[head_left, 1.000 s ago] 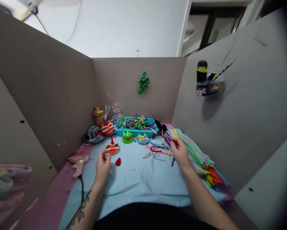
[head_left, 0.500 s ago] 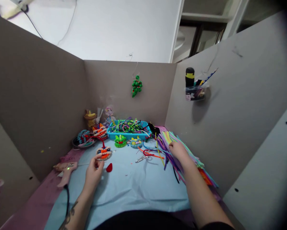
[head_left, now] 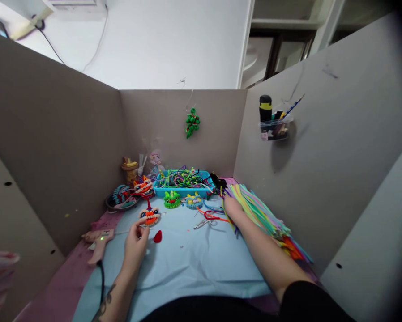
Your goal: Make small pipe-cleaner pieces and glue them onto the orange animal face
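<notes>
Pipe cleaners point(head_left: 258, 209), long axis diagonal, near ends right; left fingers point(head_left: 139, 224) curled, right hand's point(head_left: 232, 207) hidden; grips unclear

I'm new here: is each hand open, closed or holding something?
Left hand: partly curled at the orange figure; grip unclear.
Right hand: at the colored stems; grip hidden, can't tell.

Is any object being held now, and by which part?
It cannot be told: the left hand overlaps the lower-left edge of the orange figure, contact unclear; the right hand, fingers hidden, is beside pipe cleaners.
</notes>
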Motion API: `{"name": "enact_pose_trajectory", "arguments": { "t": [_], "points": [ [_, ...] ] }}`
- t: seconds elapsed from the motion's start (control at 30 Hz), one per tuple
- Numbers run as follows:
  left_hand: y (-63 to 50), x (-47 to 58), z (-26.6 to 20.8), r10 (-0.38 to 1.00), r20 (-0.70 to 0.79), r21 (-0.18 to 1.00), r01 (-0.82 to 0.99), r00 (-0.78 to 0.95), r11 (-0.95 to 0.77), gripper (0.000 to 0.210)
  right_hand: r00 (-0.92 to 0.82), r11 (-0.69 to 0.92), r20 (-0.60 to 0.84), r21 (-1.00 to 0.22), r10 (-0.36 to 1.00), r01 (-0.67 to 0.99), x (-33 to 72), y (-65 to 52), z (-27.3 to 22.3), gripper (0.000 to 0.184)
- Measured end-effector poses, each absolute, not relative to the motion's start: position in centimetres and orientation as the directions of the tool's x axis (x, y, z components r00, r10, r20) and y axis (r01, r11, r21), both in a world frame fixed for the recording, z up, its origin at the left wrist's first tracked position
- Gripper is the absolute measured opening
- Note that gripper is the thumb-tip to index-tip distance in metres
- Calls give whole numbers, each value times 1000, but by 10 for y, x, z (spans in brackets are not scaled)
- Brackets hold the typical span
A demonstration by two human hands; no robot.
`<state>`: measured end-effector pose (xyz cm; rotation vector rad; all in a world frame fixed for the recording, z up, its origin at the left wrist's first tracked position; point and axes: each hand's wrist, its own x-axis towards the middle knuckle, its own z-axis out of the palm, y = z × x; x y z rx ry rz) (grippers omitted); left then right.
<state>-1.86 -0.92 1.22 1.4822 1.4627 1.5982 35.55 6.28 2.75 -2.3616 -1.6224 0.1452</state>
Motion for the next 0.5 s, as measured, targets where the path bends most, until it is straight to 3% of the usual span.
{"name": "enact_pose_trajectory", "arguments": {
  "t": [0.17, 0.3, 0.5],
  "points": [
    [-13, -21, 16, 831, 380, 923, 224, -405, -313, 40, 444, -381, 88, -382, 892, 842, 358, 71, 19, 32],
    [-13, -25, 16, 811, 349, 937, 152, -470, -314, 42, 417, -263, 189, -533, 889, 804, 368, 68, 15, 31],
    [-12, -23, 20, 817, 328, 943, 116, -473, -312, 43, 402, -77, 319, -695, 858, 715, 378, 64, 8, 44]
  ]
}}
